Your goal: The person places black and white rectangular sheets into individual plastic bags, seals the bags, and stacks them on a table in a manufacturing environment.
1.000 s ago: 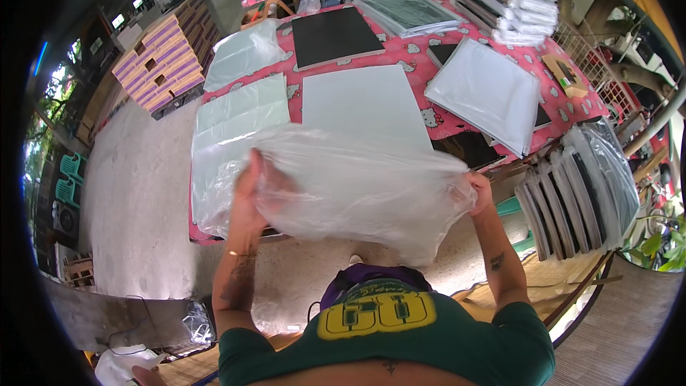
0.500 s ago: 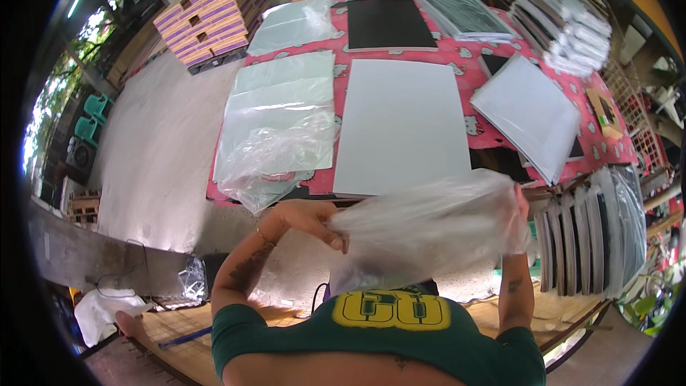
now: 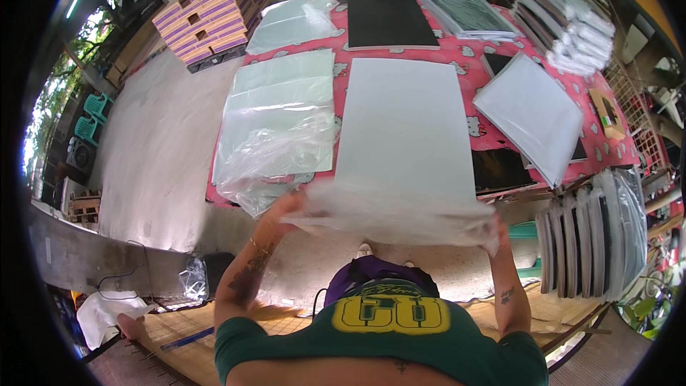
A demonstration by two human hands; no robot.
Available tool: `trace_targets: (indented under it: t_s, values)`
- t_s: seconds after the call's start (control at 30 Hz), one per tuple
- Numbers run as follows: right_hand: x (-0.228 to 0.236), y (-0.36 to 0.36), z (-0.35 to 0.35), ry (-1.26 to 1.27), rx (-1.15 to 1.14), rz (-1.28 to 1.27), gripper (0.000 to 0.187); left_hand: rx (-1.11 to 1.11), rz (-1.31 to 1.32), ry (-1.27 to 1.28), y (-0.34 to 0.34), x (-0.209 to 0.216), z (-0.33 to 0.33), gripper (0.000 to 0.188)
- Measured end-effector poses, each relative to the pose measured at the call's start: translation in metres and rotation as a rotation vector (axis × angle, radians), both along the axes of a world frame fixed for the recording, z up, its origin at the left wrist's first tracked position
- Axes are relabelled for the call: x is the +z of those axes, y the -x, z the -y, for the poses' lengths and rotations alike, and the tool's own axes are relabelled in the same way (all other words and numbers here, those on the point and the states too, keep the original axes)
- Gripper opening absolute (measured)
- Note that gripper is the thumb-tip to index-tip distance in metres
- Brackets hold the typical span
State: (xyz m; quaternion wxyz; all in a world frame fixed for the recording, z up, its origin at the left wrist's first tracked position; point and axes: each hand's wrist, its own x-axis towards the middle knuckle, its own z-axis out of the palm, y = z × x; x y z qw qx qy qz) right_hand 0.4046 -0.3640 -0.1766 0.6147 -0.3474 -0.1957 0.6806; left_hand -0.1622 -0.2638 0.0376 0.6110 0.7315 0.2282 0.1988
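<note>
A clear plastic bag (image 3: 393,211), smeared by motion, stretches between my two hands over the near edge of the table. My left hand (image 3: 288,207) grips one end of it, beside a pile of clear plastic bags (image 3: 279,118). At the other end, my right hand (image 3: 498,232) is closed on the bag, its fingers partly hidden by the plastic. The bag's far side overlaps the near edge of a large pale grey sheet or stack of sheets (image 3: 404,121) lying flat on the table.
The pink patterned tablecloth (image 3: 341,93) also carries a black panel (image 3: 391,21), a tilted wrapped white pack (image 3: 532,111) and more wrapped stacks (image 3: 468,13). Wrapped panels (image 3: 586,239) stand upright at my right. Stacked boxes (image 3: 211,18) stand far left; a co-worker is across the table.
My left hand has moved forward and reached the bag's left end. The bag has spread wider and gone lower, toward the sheet's near edge. My right hand has shifted slightly left and nearer me.
</note>
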Motion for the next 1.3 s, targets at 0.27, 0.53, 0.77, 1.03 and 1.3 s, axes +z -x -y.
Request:
trace_targets:
  t_s: [0.27,0.53,0.77,1.03,1.3]
  values:
    - [0.083,0.036,0.007,0.075,0.484,0.499,0.029,0.586,0.429,0.841,0.002,-0.025,-0.003,0.034]
    - [0.077,0.117,-0.044,0.058,-0.405,1.146,0.036,1.105,-0.438,-0.149,-0.077,-0.134,0.004,0.041]
    - [0.119,0.112,-0.029,-0.006,-0.361,1.097,0.044,1.030,-0.251,-0.270,-0.071,-0.082,0.019,0.040]
    - [0.335,0.094,-0.058,-0.708,-0.076,-0.173,0.047,0.433,1.176,0.407,-0.037,0.154,-0.045,0.035]
    - [0.342,0.070,-0.211,-0.414,-0.277,-0.262,0.019,0.547,1.109,0.554,-0.069,0.116,-0.237,0.031]
